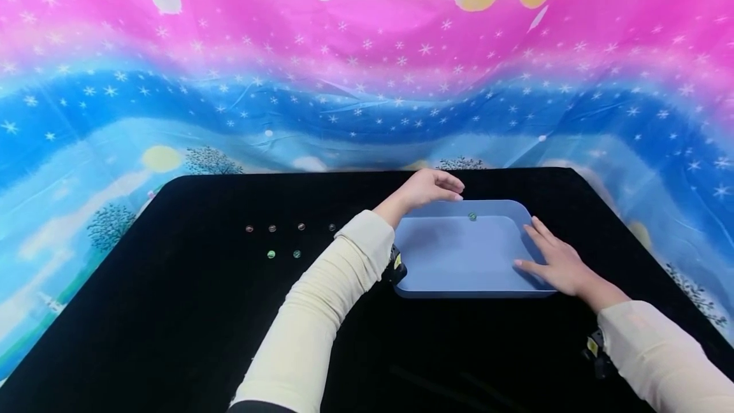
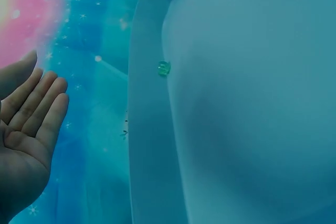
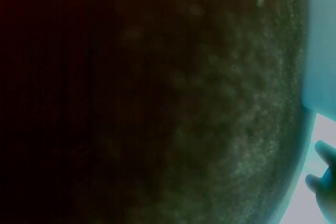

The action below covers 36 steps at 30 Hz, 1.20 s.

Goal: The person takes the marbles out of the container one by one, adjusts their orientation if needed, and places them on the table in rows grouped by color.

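A blue tray (image 1: pixel 459 260) sits a little right of the middle of the head view, on a black cloth (image 1: pixel 172 324) that covers the table. One small green marble (image 1: pixel 473 216) lies inside the tray, near its far wall.

The left hand (image 1: pixel 427 188) comes in from the lower middle and hangs over the far left corner of the tray. Its fingers are loose and a bit bent, and it holds nothing. In the left wrist view the palm (image 2: pixel 23 145) is open at the left edge of the frame, and the green marble (image 2: pixel 164 68) shows just right of it, in the tray.

The right hand (image 1: pixel 555 259) lies flat on the right side of the tray, in the lower right part of the head view. Its fingers are straight and spread, and they press on the tray's right rim. It grips nothing.

Six more marbles (image 1: pixel 283 239) lie on the black cloth left of the tray, four in a row and two below them. They are well apart from both hands.

A bright cloth (image 1: pixel 367 69) with pink, blue and little stars fills the top of the head view.

The right wrist view is mostly dark and blurry.
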Each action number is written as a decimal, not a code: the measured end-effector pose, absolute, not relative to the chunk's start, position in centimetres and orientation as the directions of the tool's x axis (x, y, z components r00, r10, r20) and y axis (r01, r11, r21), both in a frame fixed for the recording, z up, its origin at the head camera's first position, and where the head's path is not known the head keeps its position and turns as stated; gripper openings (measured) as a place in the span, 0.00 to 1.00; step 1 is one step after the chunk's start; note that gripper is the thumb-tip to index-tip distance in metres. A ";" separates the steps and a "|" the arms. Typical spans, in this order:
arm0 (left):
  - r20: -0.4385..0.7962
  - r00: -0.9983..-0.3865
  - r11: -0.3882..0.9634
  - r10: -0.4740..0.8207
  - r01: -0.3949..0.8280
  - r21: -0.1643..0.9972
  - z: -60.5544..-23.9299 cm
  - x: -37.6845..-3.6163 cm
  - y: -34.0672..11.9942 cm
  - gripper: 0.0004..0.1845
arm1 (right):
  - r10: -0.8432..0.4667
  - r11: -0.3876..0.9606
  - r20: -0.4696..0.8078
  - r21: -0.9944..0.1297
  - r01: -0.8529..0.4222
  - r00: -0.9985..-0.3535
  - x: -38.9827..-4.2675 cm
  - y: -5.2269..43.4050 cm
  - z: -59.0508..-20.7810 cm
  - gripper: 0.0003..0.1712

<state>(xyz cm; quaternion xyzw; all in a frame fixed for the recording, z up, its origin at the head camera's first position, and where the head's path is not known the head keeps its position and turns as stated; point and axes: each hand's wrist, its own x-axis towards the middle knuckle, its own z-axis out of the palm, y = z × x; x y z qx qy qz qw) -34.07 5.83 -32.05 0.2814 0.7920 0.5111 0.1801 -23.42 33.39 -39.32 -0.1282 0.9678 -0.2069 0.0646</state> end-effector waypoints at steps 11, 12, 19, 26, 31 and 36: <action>0.048 -0.779 0.357 0.625 0.340 0.870 -33.5 -34.3 7.6 0.13 | -0.271 0.884 -0.054 -0.408 -0.227 -0.961 -23.1 33.2 -39.3 0.48; 0.047 -0.780 0.356 0.624 0.337 0.871 -33.6 -34.3 7.7 0.13 | -0.270 0.885 -0.055 -0.408 -0.226 -0.961 -23.1 33.2 -39.3 0.48; 0.045 -0.802 0.378 0.596 0.329 0.865 -34.5 -34.4 8.9 0.12 | -0.258 0.891 -0.066 -0.403 -0.211 -0.964 -23.1 33.1 -39.1 0.49; 0.015 -0.804 0.437 0.594 0.338 0.833 -35.0 -34.4 9.8 0.14 | -0.251 0.894 -0.068 -0.398 -0.204 -0.966 -23.1 33.1 -39.1 0.48; 0.017 -0.791 0.471 0.612 0.381 0.796 -35.3 -34.6 10.6 0.17 | -0.252 0.894 -0.070 -0.398 -0.204 -0.965 -23.2 33.1 -39.0 0.49; -0.007 -0.782 0.508 0.623 0.398 0.764 -35.9 -34.9 11.2 0.18 | -0.253 0.892 -0.074 -0.404 -0.203 -0.965 -23.3 33.1 -39.1 0.48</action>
